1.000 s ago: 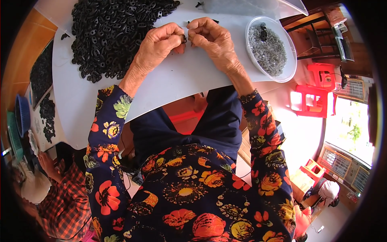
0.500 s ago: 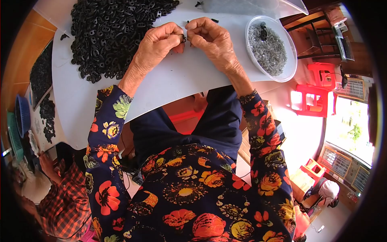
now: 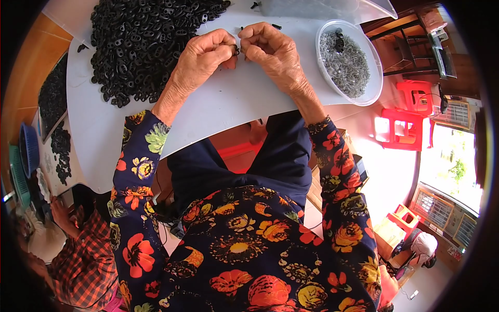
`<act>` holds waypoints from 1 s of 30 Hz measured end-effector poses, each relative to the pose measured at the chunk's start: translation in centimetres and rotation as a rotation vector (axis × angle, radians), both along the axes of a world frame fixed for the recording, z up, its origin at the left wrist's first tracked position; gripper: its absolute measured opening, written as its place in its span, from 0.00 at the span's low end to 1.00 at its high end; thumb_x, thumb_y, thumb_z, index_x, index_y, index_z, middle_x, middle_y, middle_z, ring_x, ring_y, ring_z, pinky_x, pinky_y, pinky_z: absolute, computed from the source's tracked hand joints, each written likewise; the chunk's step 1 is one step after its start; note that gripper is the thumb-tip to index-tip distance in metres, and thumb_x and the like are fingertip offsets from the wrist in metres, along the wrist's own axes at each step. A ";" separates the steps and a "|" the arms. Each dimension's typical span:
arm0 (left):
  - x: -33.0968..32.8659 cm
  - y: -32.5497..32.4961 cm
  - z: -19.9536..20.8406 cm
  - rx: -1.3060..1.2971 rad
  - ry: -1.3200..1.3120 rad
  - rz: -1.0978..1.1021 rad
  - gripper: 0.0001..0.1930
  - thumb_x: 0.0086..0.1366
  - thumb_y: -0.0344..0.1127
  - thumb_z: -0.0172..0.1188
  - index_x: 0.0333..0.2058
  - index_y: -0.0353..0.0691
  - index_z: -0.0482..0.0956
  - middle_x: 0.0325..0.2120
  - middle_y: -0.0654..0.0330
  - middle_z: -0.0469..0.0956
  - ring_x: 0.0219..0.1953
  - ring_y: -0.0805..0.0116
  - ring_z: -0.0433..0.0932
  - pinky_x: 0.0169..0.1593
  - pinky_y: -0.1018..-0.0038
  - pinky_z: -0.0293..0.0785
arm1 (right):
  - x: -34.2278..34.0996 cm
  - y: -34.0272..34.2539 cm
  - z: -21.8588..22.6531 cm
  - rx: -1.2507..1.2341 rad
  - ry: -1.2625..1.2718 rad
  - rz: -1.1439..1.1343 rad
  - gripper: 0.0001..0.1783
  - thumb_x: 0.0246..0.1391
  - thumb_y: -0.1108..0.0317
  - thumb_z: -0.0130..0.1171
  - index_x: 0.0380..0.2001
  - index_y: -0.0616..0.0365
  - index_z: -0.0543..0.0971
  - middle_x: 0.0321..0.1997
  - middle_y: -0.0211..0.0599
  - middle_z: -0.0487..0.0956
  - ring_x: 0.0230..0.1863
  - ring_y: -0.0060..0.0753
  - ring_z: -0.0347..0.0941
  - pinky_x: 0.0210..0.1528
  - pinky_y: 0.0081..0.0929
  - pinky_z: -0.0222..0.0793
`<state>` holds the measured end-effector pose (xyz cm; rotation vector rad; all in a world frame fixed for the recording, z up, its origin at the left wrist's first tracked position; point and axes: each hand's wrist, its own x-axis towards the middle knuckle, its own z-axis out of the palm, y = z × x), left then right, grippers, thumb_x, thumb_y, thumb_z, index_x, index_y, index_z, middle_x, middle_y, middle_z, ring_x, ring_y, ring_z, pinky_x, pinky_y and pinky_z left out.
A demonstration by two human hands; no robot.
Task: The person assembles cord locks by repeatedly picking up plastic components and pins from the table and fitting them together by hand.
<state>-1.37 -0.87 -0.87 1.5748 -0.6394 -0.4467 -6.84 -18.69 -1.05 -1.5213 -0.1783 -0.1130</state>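
Over the pale tabletop [image 3: 249, 101] my two hands are close together, fingertips almost meeting. My left hand [image 3: 208, 52] is closed in a pinch on a small black part [image 3: 236, 50] that peeks out at the fingertips. My right hand [image 3: 273, 54] is closed in a pinch too; whatever it holds is too small to make out. Left of my hands rises a large heap of black oval parts with two holes each [image 3: 140, 49]. A round clear tub [image 3: 375, 78] on the right holds many small clear pieces [image 3: 343, 67], with a few black ones on top.
A clear plastic bin [image 3: 317, 9] stands at the table's far edge, with a few black bits near it. At the left, a co-worker in a checked shirt [image 3: 86, 260] sits by more black parts [image 3: 61, 151] and a blue basket [image 3: 28, 148]. Red stools [image 3: 403, 129] stand at the right.
Almost nothing differs. Both hands keep their pinch in the same place, with only a slight shift of the fingers and of my left leg.
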 end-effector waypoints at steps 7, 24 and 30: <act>0.1 0.0 -0.1 0.022 -0.031 0.011 0.06 0.61 0.32 0.50 0.30 0.37 0.74 0.19 0.67 0.74 0.25 0.82 0.71 0.32 0.82 0.69 | 0.0 0.0 0.1 -0.026 -0.009 0.020 0.07 0.55 0.76 0.55 0.38 0.64 0.75 0.30 0.27 0.77 0.33 0.13 0.72 0.38 0.16 0.70; -0.2 -0.3 -0.6 -0.092 0.029 -0.005 0.06 0.61 0.30 0.52 0.32 0.35 0.75 0.21 0.66 0.76 0.26 0.81 0.73 0.34 0.82 0.71 | 0.2 0.1 -0.4 -0.054 0.004 -0.072 0.08 0.56 0.69 0.59 0.33 0.65 0.79 0.25 0.28 0.77 0.27 0.16 0.69 0.32 0.15 0.69; -0.5 -0.5 -0.7 -0.104 0.049 0.019 0.06 0.61 0.29 0.52 0.33 0.34 0.75 0.21 0.66 0.75 0.26 0.80 0.73 0.36 0.82 0.71 | 0.3 0.2 -0.6 0.019 -0.042 -0.062 0.07 0.56 0.74 0.58 0.38 0.63 0.78 0.28 0.27 0.78 0.29 0.14 0.69 0.34 0.15 0.69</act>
